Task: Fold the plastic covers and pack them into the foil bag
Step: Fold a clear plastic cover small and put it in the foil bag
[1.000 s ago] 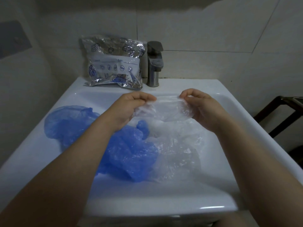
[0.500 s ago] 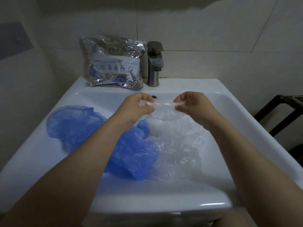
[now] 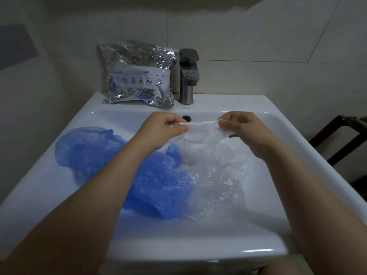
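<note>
Both hands are working over the white ceramic sink basin (image 3: 234, 102). My left hand (image 3: 160, 129) is pinching one end of the clear crinkled plastic cover (image 3: 202, 132), fingers curled in on its gathered rim. My right hand (image 3: 246, 126) is pinching the other end the same way. The top edge is running taut and roughly level between the two grips, held up above the basin floor, just in front of the dark overflow hole (image 3: 186, 117) in the back wall. The rest of the clear film is sagging below that edge, and I cannot tell where it ends against the clear plastic heaped in the basin under it.

The blue crumpled plastic cover (image 3: 158, 181) is lying in the basin under my left forearm, touching the clear heap on its right side. A second blue plastic cover (image 3: 83, 147) is spreading over the left slope of the basin toward the left rim; it seems to touch the first one, but the forearm is hiding that junction.

The silver foil bag with printed food icons (image 3: 139, 76) is standing on the back ledge, leaning against the tiled wall, just left of the brushed steel faucet (image 3: 188, 76). Its mouth is not readable from here.

Open room: bare porcelain is showing along the front of the basin, along the right slope beside my right forearm, and on the back ledge right of the faucet. A dark wooden frame (image 3: 341, 135) is standing beyond the right rim.
</note>
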### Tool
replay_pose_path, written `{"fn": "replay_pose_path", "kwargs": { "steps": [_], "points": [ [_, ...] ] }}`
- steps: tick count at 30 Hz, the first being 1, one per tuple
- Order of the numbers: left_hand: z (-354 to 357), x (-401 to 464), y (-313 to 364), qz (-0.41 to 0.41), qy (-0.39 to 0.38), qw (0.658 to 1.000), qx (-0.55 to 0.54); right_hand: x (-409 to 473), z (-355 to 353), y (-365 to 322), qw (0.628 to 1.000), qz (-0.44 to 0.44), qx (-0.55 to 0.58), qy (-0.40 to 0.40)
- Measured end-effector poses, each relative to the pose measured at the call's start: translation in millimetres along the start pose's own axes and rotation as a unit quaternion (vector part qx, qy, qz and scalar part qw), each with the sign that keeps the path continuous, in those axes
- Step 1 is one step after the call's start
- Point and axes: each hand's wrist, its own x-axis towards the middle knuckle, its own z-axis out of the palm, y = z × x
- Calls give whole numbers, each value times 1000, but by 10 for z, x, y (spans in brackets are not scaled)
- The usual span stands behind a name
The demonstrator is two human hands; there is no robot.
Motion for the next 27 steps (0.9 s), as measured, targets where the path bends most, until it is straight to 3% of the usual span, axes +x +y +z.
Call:
{"fn": "replay_pose_path", "kwargs": {
  "steps": [5,12,15,22,27],
  "points": [
    [-13,-22,21,-21,-11,999,-35,-8,-41,-3,999,-24,26,3],
    [41,-57,51,-8,-46,999,17,-24,92,-44,999,-11,-53,7],
    [80,-72,84,-26,-32,999,7,-23,154,-30,999,-5,-45,15],
    [166,-71,73,-47,23,996,-68,-17,162,-20,989,-33,-147,1],
    [147,-69,66,-8,5,998,-57,-21,94,-34,982,-68,-174,30]
  ]
}}
